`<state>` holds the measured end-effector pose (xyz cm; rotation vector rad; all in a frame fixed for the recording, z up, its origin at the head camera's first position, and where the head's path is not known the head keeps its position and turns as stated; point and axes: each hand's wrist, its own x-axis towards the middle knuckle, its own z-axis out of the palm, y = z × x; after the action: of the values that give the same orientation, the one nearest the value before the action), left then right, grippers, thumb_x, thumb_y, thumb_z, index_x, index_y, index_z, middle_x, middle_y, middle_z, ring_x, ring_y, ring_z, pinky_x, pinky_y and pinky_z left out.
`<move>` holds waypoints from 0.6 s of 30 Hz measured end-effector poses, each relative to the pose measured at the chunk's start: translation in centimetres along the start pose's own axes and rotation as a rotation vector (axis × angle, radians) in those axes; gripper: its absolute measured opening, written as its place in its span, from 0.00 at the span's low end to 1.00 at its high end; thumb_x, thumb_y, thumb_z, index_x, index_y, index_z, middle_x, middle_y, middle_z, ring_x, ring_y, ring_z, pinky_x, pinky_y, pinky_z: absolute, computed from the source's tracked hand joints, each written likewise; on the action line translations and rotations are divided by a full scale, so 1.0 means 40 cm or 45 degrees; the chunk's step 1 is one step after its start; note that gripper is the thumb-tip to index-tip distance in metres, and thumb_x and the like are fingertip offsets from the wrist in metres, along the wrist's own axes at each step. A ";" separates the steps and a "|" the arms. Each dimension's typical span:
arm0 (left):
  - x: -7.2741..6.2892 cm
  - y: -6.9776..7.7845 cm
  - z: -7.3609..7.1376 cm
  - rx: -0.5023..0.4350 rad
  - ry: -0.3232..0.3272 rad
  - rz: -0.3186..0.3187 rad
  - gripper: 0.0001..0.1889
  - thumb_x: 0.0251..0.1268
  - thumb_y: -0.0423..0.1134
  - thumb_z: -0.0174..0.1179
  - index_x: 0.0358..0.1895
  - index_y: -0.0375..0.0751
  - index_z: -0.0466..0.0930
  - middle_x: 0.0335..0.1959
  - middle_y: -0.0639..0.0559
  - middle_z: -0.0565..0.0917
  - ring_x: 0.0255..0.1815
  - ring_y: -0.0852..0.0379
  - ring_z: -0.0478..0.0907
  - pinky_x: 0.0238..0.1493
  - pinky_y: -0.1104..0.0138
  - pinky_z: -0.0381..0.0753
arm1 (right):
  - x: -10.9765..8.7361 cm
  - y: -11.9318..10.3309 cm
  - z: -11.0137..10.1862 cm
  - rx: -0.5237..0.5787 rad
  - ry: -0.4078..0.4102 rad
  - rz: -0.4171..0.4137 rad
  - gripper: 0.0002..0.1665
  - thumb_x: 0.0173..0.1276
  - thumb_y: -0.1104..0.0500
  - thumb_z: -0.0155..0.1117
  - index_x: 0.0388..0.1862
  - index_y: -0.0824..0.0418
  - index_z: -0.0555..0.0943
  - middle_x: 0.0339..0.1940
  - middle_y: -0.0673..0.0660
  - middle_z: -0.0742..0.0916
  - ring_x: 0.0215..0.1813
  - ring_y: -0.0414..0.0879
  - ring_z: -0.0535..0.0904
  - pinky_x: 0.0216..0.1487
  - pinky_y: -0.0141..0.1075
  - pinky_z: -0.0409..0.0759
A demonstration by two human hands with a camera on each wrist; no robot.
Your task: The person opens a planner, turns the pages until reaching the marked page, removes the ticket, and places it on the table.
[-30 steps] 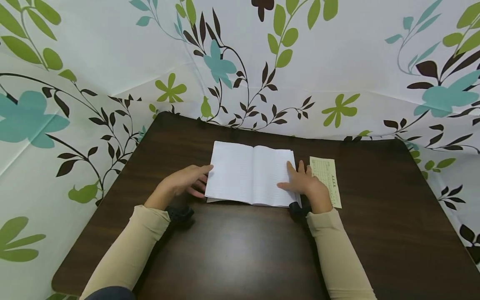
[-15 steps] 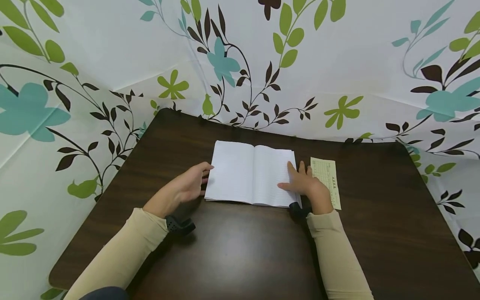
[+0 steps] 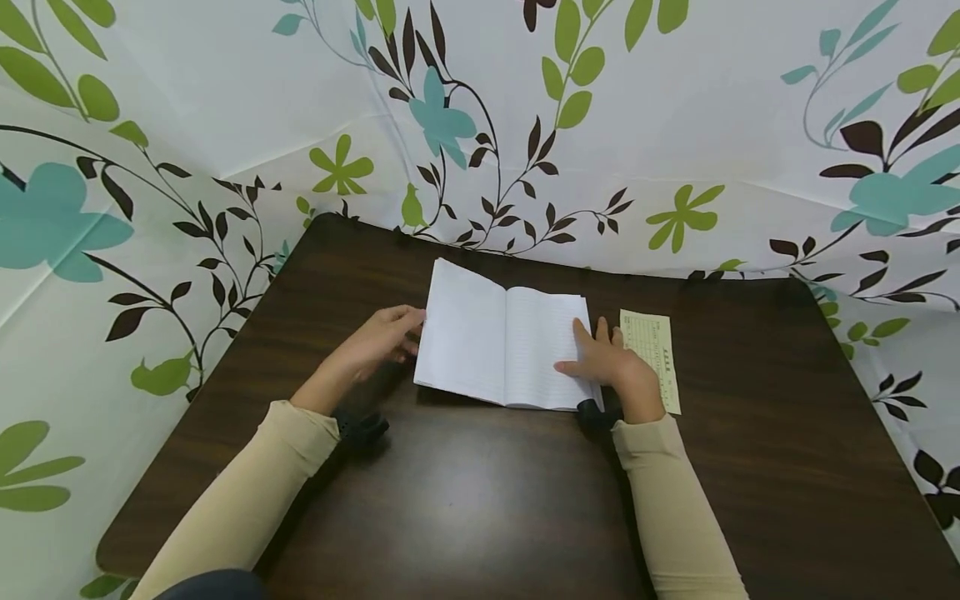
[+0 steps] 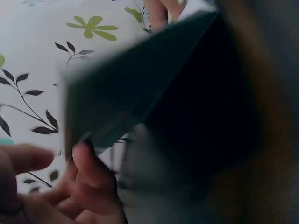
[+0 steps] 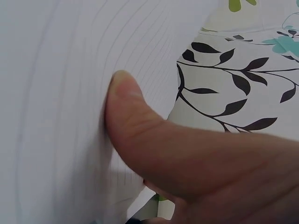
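Note:
An open notebook [image 3: 468, 333] with white ruled pages lies across the dark table, its left half raised and tilted. My left hand [image 3: 378, 337] holds that half by its outer edge. The left wrist view shows curled fingers [image 4: 88, 161] against the notebook's dark green cover [image 4: 187, 102], though the picture is blurred. On the right-hand page rests my right hand [image 3: 611, 367], fingers spread toward the outer edge. Its thumb [image 5: 135, 126] presses on the ruled paper in the right wrist view.
A pale yellow-green printed slip [image 3: 652, 350] lies just right of the notebook, partly behind the right hand. Floral fabric [image 3: 487, 108] hangs along the back and sides of the brown table [image 3: 757, 400]. Dark straps with wrist cameras sit at both wrists.
The notebook's left half has come up off the table and tilts inward. My left hand has moved slightly up and away with it, while the right hand stays in place.

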<state>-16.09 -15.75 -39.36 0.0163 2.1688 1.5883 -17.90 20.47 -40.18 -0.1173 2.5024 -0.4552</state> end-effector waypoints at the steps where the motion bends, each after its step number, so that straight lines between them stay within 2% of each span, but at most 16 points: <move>1: 0.003 0.013 0.000 0.055 0.002 0.039 0.22 0.85 0.50 0.45 0.55 0.32 0.77 0.44 0.45 0.80 0.36 0.54 0.80 0.34 0.65 0.76 | -0.001 0.001 0.000 0.002 -0.003 -0.001 0.60 0.76 0.35 0.57 0.88 0.61 0.37 0.83 0.79 0.34 0.83 0.79 0.27 0.79 0.75 0.42; 3: 0.012 0.043 0.005 0.147 -0.008 0.110 0.20 0.84 0.50 0.47 0.43 0.33 0.76 0.32 0.49 0.79 0.29 0.53 0.80 0.28 0.66 0.74 | -0.004 0.003 -0.001 0.016 -0.002 0.005 0.60 0.76 0.35 0.57 0.88 0.60 0.37 0.84 0.78 0.34 0.84 0.78 0.26 0.80 0.74 0.41; 6: 0.029 0.094 0.027 0.252 -0.028 0.188 0.20 0.84 0.49 0.47 0.35 0.37 0.73 0.21 0.50 0.76 0.22 0.51 0.78 0.22 0.66 0.70 | -0.005 0.009 -0.002 0.020 0.002 -0.006 0.60 0.75 0.34 0.57 0.88 0.59 0.37 0.84 0.78 0.33 0.84 0.78 0.26 0.80 0.74 0.40; 12: 0.057 0.179 0.095 0.446 -0.009 0.266 0.22 0.82 0.49 0.46 0.28 0.39 0.71 0.16 0.51 0.75 0.18 0.52 0.78 0.23 0.66 0.74 | 0.005 0.014 0.001 0.012 -0.004 -0.028 0.58 0.77 0.35 0.56 0.88 0.59 0.37 0.84 0.78 0.34 0.84 0.78 0.27 0.79 0.75 0.42; 18: 0.098 0.257 0.186 0.685 0.004 0.338 0.19 0.76 0.44 0.46 0.22 0.46 0.71 0.15 0.54 0.75 0.16 0.55 0.77 0.24 0.66 0.73 | 0.009 0.010 -0.008 -0.051 -0.005 -0.004 0.56 0.78 0.37 0.56 0.88 0.60 0.39 0.85 0.77 0.36 0.84 0.78 0.30 0.79 0.74 0.45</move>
<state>-19.49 -4.53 -33.16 0.4832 2.6144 1.0745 -18.37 20.86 -40.27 -0.1375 2.5084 -0.4057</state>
